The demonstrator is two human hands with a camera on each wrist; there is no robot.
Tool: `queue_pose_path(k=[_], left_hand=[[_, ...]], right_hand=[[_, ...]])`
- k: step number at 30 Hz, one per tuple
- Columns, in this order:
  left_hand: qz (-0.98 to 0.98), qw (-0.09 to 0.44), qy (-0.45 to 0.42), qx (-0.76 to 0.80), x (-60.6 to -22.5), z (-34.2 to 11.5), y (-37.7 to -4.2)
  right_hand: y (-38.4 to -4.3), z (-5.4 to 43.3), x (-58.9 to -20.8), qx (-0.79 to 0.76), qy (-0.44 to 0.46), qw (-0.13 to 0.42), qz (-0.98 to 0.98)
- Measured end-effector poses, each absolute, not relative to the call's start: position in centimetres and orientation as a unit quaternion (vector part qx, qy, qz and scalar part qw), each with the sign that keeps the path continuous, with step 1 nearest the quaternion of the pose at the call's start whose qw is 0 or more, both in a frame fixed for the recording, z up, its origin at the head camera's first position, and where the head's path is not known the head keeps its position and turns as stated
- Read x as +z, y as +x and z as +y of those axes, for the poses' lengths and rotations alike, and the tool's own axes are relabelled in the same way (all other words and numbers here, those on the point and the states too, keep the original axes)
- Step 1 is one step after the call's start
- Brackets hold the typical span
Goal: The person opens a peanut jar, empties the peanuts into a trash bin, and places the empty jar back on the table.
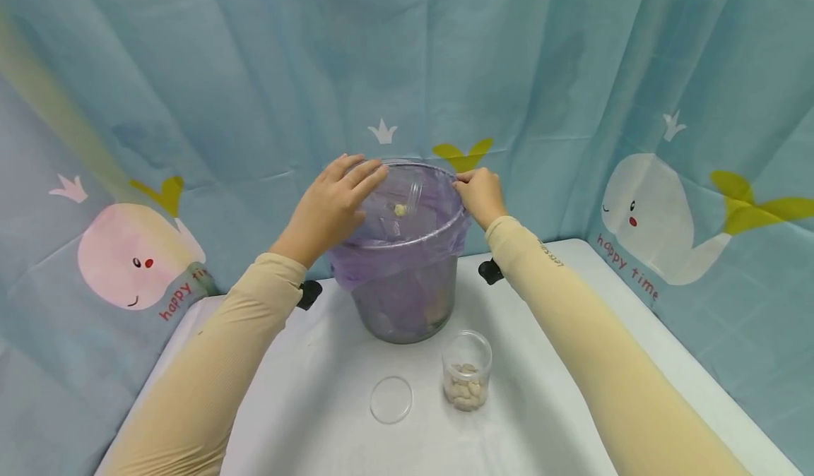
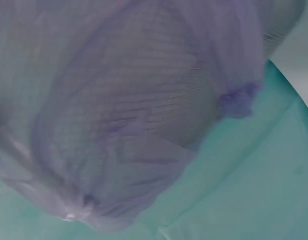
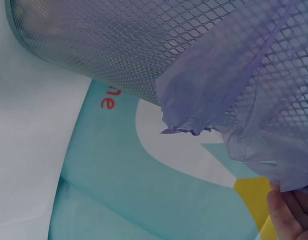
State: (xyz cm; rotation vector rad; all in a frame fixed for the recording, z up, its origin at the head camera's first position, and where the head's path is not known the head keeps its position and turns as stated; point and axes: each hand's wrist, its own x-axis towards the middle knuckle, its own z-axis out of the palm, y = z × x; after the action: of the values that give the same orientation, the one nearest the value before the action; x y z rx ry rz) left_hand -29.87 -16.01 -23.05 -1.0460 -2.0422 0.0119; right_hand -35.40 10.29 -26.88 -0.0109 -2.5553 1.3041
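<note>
A mesh wastebasket (image 1: 407, 317) stands on the table, lined with a thin purple garbage bag (image 1: 407, 264) folded over its rim. My left hand (image 1: 333, 204) is at the basket's left rim, its fingers extended; the left wrist view shows only the bag (image 2: 129, 170) over the mesh, no fingers. At the right rim, my right hand (image 1: 481, 197) pinches the bag's edge. Its fingers (image 3: 283, 215) meet the bag at the lower right of the right wrist view. Inside the basket lie a clear plastic piece (image 1: 415, 197) and a small yellowish bit (image 1: 400, 210).
In front of the basket stands a clear plastic cup (image 1: 467, 352) with several pale, nut-like pieces (image 1: 466, 391) in it. A clear round lid or ring (image 1: 391, 400) lies left of it on the white table (image 1: 331, 426). Blue curtains (image 1: 305, 59) hang behind and at both sides.
</note>
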Motion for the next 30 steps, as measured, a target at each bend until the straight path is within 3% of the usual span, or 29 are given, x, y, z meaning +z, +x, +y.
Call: queue_pose_path(k=[8, 15, 22, 30], left_hand=[[-0.809, 0.442, -0.386, -0.031, -22.0, -16.4, -29.6], [-0.820, 0.387, -0.419, 0.045, -23.1, -15.9, -30.0], [-0.809, 0.416, -0.413, 0.036, -22.9, -15.4, -30.2], [-0.821, 0.392, -0.412, 0.058, -22.7, -15.6, -30.2]], right_hand=[[-35.3, 10.2, -26.9, 0.455, 0.001, 0.132, -0.881], [-35.3, 10.7, -26.7, 0.457, 0.001, 0.137, -0.879], [-35.2, 10.6, -26.6, 0.455, 0.000, 0.135, -0.880], [-35.2, 10.2, -27.1, 0.453, 0.000, 0.123, -0.883]])
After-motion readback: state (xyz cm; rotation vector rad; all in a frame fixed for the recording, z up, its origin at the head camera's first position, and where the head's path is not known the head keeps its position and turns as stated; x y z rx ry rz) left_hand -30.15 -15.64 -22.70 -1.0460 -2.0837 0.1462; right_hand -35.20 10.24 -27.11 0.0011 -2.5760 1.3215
